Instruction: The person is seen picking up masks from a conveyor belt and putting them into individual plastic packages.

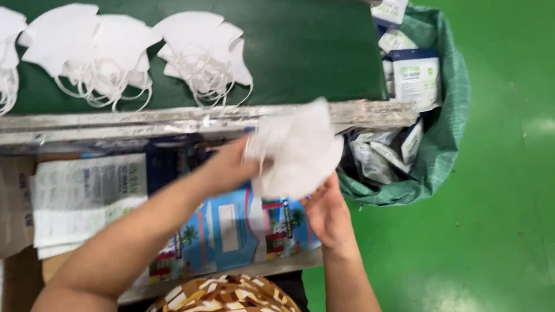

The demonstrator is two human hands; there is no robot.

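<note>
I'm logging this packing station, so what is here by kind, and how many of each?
Piles of white face masks on the green belt: 3
Bunch of white masks held in both hands: 1
Green sack of packed pouches: 1
Stack of flat printed pouches: 1
Hands: 2, left, right
Total: 8

Factory packing line: conveyor belt point(299, 45), stacked masks point(200, 51).
</note>
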